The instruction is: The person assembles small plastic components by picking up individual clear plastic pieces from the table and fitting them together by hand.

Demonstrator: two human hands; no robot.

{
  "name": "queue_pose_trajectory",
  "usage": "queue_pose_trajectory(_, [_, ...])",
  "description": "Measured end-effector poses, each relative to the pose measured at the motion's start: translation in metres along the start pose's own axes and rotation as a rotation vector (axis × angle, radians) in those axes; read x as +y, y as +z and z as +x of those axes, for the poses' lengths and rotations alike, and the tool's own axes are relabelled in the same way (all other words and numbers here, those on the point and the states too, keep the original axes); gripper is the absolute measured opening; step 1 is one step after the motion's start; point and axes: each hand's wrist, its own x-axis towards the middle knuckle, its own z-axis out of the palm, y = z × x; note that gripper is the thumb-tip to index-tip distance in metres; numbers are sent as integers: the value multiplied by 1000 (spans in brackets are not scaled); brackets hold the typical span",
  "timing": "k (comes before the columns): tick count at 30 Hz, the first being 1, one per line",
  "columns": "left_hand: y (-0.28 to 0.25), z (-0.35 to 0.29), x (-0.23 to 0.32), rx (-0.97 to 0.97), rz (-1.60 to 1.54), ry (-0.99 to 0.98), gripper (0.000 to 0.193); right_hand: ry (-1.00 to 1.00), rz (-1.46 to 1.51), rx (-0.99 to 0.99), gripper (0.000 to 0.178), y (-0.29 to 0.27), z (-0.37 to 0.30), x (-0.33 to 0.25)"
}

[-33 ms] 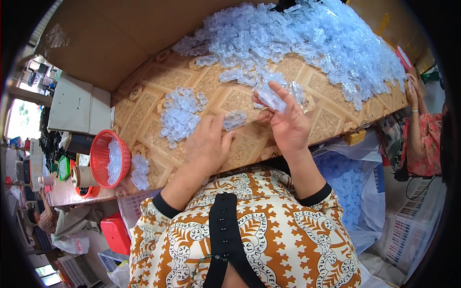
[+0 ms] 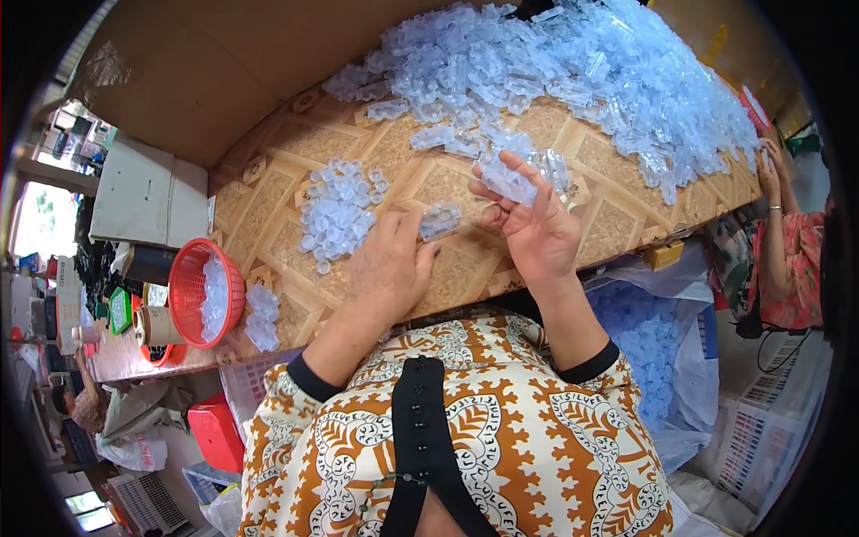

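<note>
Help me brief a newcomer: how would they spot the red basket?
Start at the patterned table, heaped at its far right with clear plastic pieces. Follow the near edge to its left end, well left of the left hand. There sits the red basket, round, latticed, holding clear pieces, the only red container on the tabletop.

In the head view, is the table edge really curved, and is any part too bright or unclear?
Head view: fisheye bends the table edge and blackens the corners; the window at far left is overexposed; the big clear-plastic pile gleams, pieces hard to separate; right hand and left hand look sharp.
</note>
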Motion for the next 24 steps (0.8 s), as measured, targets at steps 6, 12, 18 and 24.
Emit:
queue_pose_trajectory(6, [9, 1, -4, -25, -31, -48, 36, 189, 211, 17, 64, -16, -4, 12])
queue_pose_trajectory(12, [11, -3, 0, 128, -238, 9, 34, 201, 223, 12, 61, -13, -5, 14])
queue_pose_trajectory(18, [13, -1, 15, 96, -500, -83, 38, 203, 198, -31, 59, -14, -8, 17])
queue_pose_trajectory(24, [12, 2, 21, 16, -968, -103, 42, 208, 90, -68, 67, -13, -9, 17])
